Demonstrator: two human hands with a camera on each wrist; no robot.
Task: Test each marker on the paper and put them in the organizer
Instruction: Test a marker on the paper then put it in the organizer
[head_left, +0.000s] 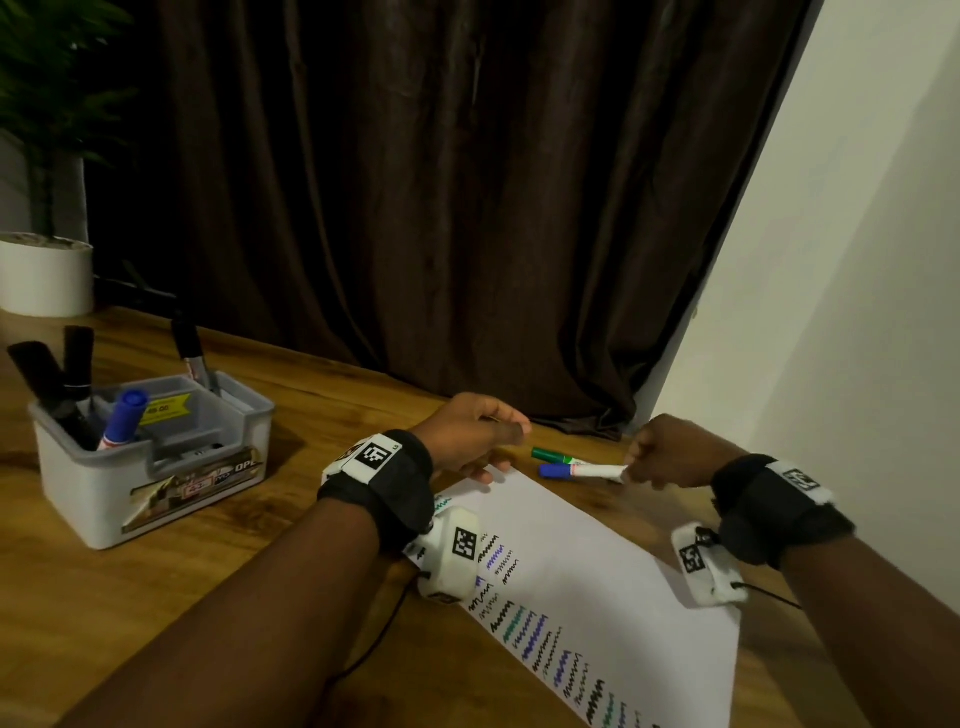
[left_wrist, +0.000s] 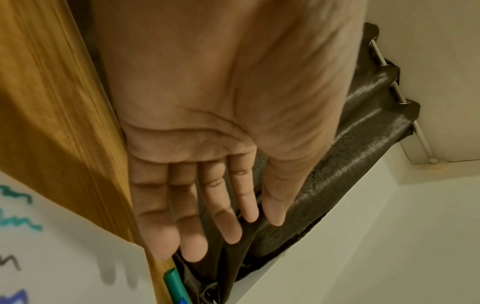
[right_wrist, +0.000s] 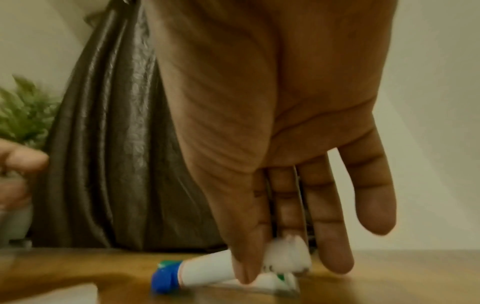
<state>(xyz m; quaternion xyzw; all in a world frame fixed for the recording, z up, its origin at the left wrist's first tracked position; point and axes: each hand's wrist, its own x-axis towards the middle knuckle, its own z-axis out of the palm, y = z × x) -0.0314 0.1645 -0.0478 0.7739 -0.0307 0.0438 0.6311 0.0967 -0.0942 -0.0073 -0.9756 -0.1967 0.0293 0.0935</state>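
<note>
My right hand (head_left: 631, 470) pinches the white barrel end of a blue-capped marker (head_left: 582, 471) that lies low over the wooden table (head_left: 322, 405); thumb and fingers close on it (right_wrist: 207, 269) in the right wrist view. A green-capped marker (head_left: 551, 455) lies just behind it. My left hand (head_left: 506, 441) is by the far corner of the white paper (head_left: 597, 571), fingers straight and holding nothing (left_wrist: 228, 226). The paper carries several squiggle rows. The grey organizer (head_left: 156, 483) stands at the left with black markers and one blue marker (head_left: 122, 421) in it.
A white plant pot (head_left: 44, 280) stands at the table's far left corner. A dark curtain (head_left: 441, 208) hangs behind the table and a white wall (head_left: 857, 312) is close on the right. The green marker's cap (left_wrist: 175, 288) shows below my left fingertips.
</note>
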